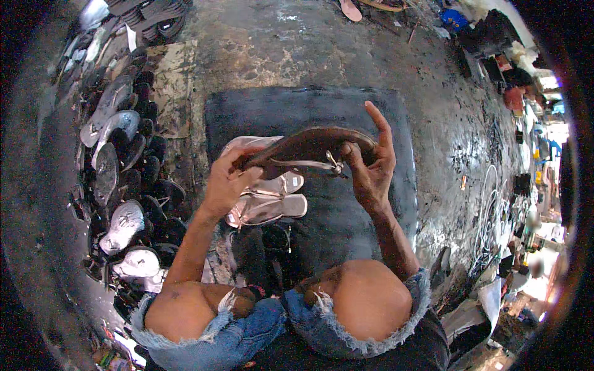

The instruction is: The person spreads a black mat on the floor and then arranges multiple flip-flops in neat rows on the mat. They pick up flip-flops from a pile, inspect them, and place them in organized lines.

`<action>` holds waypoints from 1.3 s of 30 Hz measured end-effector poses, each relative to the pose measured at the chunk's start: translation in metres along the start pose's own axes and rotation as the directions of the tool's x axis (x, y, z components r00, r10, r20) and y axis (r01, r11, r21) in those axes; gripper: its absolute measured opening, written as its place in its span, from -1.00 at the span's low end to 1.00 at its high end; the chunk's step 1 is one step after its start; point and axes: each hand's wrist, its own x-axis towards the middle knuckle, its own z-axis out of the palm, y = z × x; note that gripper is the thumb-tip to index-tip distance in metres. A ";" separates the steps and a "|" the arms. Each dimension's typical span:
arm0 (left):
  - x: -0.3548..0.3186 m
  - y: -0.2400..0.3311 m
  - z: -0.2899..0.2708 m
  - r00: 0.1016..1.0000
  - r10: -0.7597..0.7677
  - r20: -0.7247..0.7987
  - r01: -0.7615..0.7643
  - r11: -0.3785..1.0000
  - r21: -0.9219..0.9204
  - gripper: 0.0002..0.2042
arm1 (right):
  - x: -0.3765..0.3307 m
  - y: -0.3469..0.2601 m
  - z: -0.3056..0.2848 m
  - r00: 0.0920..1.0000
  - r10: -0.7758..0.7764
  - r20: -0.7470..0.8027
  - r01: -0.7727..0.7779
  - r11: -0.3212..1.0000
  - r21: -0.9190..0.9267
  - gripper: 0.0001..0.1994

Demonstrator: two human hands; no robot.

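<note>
A dark brown thong sandal with a pale strap is held up sideways between my two hands, above a dark mat. My left hand grips one end, its fingers wrapped over the edge. At the other end my right hand pinches the sole, thumb near the strap's shiny ornament and index finger pointing up and away. Under the held sandal, several pinkish sandals lie on the mat next to my left wrist; the raised sandal partly hides them.
Piles of dark and silvery sandals and soles line the left side. A coiled pale cable lies on the floor at right, near assorted clutter. One pink sole rests at the far edge. My knees in torn jeans frame the near side.
</note>
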 end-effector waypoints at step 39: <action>-0.033 0.043 -0.025 0.504 0.807 -0.309 -0.374 0.525 0.764 -0.75 | 0.012 0.026 -0.001 0.994 0.002 -0.107 -0.034 0.953 -0.303 -0.56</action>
